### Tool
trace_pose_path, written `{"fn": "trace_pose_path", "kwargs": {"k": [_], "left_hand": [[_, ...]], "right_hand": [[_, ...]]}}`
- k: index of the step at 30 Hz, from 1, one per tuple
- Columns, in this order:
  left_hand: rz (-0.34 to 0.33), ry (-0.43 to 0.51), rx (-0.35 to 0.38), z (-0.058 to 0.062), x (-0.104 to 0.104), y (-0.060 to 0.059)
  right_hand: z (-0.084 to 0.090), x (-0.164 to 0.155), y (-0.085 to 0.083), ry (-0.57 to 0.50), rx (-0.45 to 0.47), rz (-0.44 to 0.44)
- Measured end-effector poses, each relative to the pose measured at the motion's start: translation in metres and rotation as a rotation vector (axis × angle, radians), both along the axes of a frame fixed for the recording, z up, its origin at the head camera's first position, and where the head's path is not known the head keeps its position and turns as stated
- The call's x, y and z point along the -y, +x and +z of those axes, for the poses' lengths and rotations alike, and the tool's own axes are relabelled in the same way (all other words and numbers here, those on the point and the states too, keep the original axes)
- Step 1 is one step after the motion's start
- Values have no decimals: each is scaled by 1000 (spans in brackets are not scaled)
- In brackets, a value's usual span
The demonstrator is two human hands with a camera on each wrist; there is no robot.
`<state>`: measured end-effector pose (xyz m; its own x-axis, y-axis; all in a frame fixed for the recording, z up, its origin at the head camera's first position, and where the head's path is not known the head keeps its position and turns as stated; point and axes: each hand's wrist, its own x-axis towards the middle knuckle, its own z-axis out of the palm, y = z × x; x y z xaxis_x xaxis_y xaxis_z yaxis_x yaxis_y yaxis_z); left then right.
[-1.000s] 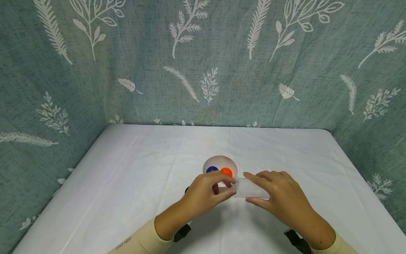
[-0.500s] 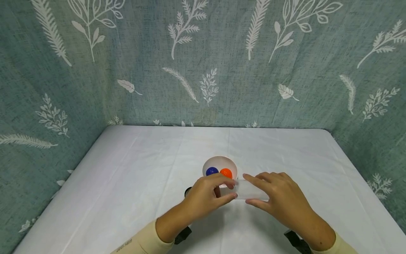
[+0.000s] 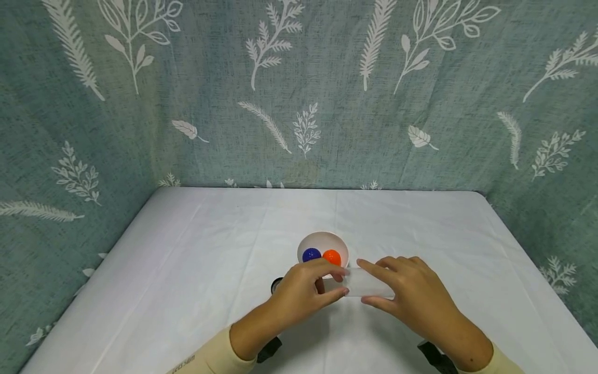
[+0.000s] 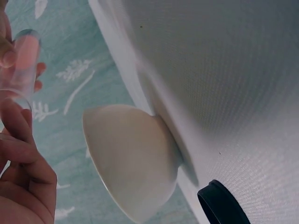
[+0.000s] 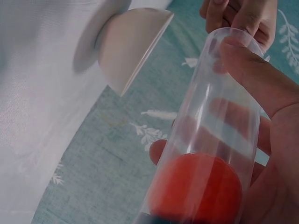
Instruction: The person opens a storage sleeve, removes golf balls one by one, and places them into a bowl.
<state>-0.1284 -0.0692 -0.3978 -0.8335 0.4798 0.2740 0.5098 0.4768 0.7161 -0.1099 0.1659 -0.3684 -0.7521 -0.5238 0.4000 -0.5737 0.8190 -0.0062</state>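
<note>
A clear plastic tube lies sideways just above the table, in front of a white bowl. My right hand grips the tube around its body. The thumb and fingers of my left hand pinch its open end. In the right wrist view a red ball sits deep inside the tube, with left fingertips at its mouth. A blue ball and an orange ball lie in the bowl. The left wrist view shows the tube between fingers, beside the bowl.
A small black cap lies on the white tablecloth by my left hand, also seen as the cap in the left wrist view. Teal leaf-print curtains close off the back and both sides of the table.
Both hands and the tube have stayed almost still. Only the head view has tilted slightly.
</note>
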Motion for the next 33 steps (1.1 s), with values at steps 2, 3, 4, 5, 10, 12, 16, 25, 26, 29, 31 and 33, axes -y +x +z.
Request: {"fn": "trace_pose_path", "kwargs": {"k": [2,3,4,5,10,12,16,25,26,29,31,33], "left_hand": [[2,-6,-1,0,0,0],[4,-7,-1,0,0,0],[5,-9,1,1,-1,0],[5,-9,3,1,-1,0],[3,-14,4,0,-2,0],[2,-15,3,0,-2,0],[-1,-12,6,-1,-2,0],[-8,-10,49,1,0,-1],[-9,-9,56,1,0,-1],[-14,-8,56,1,0,-2],[-18,-6,56,0,0,-2],[-23,-5,54,0,0,-2]], "right_hand": [[0,0,0,4,5,-3],[-1,0,-1,7,7,-6],[-1,0,-1,11,10,-11],[-1,0,-1,13,10,-12],[-1,0,0,27,13,-16],[-1,0,0,30,14,-19],[-1,1,-1,28,17,-21],[4,1,-1,22,53,-33],[4,1,-1,20,58,-36],[5,0,-1,8,59,-32],[5,-1,-1,3,55,-23],[4,-1,-1,-3,51,-16]]}}
